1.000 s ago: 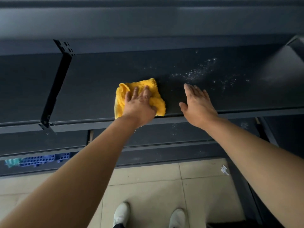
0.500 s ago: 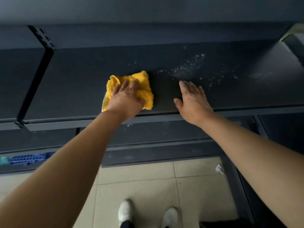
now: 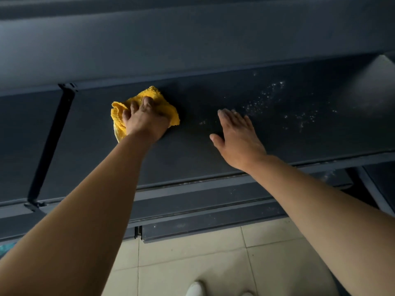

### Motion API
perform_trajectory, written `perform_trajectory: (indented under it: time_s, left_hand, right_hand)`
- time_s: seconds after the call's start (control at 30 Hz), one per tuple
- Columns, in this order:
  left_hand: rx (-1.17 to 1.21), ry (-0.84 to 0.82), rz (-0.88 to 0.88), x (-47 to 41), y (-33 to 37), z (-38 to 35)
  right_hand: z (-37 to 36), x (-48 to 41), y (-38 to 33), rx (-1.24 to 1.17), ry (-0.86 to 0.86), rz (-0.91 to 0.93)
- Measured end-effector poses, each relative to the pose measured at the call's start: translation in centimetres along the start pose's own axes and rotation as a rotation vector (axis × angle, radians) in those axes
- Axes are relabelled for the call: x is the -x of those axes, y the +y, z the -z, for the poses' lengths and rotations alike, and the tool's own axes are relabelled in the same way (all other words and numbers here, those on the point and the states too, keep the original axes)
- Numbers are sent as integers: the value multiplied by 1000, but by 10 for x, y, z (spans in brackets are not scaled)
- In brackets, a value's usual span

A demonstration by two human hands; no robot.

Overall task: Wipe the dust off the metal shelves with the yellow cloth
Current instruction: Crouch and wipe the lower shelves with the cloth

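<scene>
Left hand [image 3: 147,122] is clamped over the bunched yellow cloth [image 3: 117,118], fingers curled into it, on the metal shelf [image 3: 192,159]. Cloth is judged soft and light, best held bunched under the palm. Dust [image 3: 265,99] is noted beyond the flat, empty right hand [image 3: 237,139].

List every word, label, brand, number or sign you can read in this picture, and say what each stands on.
None: no text can be read anywhere in the head view.
The yellow cloth, the metal shelf and the floor tiles carry no print.
The white specks on the shelf are dust, not writing.
</scene>
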State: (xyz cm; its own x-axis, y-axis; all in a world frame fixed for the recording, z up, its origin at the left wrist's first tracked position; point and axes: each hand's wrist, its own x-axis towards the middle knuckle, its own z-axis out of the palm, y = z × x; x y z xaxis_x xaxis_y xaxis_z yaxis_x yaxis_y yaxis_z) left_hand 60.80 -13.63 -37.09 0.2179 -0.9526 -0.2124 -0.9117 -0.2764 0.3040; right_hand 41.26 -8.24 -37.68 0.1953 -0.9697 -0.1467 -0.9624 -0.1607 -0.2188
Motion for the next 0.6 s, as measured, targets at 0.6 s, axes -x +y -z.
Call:
perform_trajectory:
  time_s: [0.6]
  left_hand:
    - [-49, -165, -469, 10, 130, -43]
  right_hand:
    - [18, 26, 86, 23, 45, -194]
